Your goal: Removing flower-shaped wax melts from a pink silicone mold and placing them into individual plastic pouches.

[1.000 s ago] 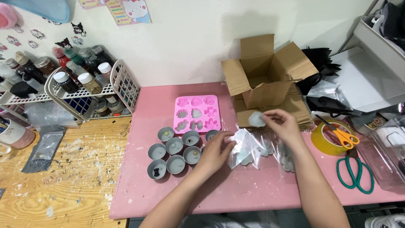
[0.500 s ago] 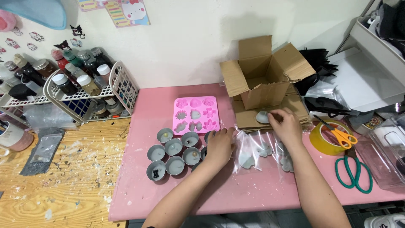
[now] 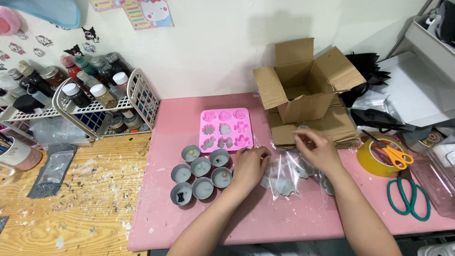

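while the left hand (image 3: 250, 166) stays pressing the clear bags (image 3: 284, 173), the right hand (image 3: 316, 149) has lifted, pinching loosely.

Clear plastic bags (image 3: 284, 173), small, crinkled and see-through, lying flat and overlapping on the pink tabletop (image 3: 189, 223) in front of flattened cardboard. Inside, pale grey-blue flower-shaped castings (image 3: 286, 186), one lying flat toward the near edge. Pinned at the left edge under the left hand (image 3: 250, 166); touched near the top by the right hand (image 3: 318, 150).
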